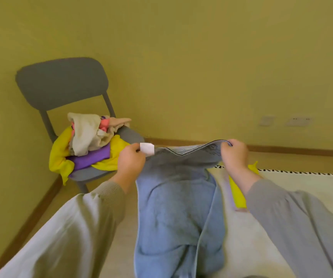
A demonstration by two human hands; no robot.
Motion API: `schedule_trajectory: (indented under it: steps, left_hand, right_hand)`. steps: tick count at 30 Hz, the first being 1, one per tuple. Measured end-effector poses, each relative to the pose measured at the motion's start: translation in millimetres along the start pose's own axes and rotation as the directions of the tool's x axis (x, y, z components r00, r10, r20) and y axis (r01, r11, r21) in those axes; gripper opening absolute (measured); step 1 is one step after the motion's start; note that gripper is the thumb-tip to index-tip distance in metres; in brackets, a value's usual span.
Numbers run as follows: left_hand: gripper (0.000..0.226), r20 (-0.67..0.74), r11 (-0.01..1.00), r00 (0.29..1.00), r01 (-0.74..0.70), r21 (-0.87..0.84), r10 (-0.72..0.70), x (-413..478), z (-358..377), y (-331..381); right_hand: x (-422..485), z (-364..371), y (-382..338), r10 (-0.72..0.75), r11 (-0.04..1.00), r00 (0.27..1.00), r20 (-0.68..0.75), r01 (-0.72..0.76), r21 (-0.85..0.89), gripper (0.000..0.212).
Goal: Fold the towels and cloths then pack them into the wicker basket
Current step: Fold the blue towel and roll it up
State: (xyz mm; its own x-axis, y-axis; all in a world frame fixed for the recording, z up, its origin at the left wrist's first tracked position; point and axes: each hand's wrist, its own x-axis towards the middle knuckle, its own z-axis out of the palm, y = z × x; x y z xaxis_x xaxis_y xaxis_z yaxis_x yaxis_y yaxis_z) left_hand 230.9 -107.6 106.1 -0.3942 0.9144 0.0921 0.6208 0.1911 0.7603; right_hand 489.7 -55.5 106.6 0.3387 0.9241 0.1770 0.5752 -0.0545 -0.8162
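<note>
Against a yellow wall, a grey chair [61,85] carries unfolded cloths [87,145]. Left hand [130,159] and right hand [234,154] pinch the blue towel [175,207] at its top corners, above what seems a bed; keep the edge taut and level before folding.

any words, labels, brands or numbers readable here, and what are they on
None can be read in this view.
white tag at the corner of the blue towel, pinched by the left hand: looks blank, or too blurred to read.
dark marks along the towel's top hem: a woven pattern; no letters can be made out.
wall sockets: too small and blurred to show any marking.
</note>
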Motion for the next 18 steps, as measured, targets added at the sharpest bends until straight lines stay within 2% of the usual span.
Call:
schedule_trajectory:
  steps: [3,5,7,10,14,16,18]
  left_hand:
    - [0.017,0.212,0.982,0.977,-0.047,0.185,0.007,-12,11,-25]
    - [0.023,0.402,0.939,0.912,-0.061,0.338,-0.086,-22,25,-39]
    - [0.032,0.485,0.87,0.861,-0.117,0.48,-0.152,-32,39,-50]
    - [0.041,0.563,0.838,0.82,-0.233,0.494,-0.103,-52,65,-57]
    - [0.058,0.666,0.785,0.745,-0.405,0.47,-0.015,-87,100,-48]
    - [0.06,0.674,0.787,0.738,-0.422,0.45,0.011,-96,116,-45]
    - [0.059,0.665,0.785,0.746,-0.433,0.443,0.036,-98,130,-43]
  right_hand:
    - [-30,8,28,0.073,0.994,0.997,0.036,-0.075,0.073,0.039]
    - [-55,15,56,0.226,0.961,0.969,0.1,-0.239,0.138,0.04]
    - [-78,24,81,0.373,0.895,0.912,0.17,-0.402,0.192,0.042]
    - [-91,38,106,0.478,0.798,0.825,0.301,-0.551,0.242,0.047]
    - [-83,44,118,0.498,0.779,0.792,0.353,-0.587,0.217,0.035]
    - [-82,41,120,0.522,0.763,0.795,0.309,-0.597,0.247,0.026]
    - [-81,37,124,0.497,0.841,0.851,0.168,-0.52,0.148,0.021]
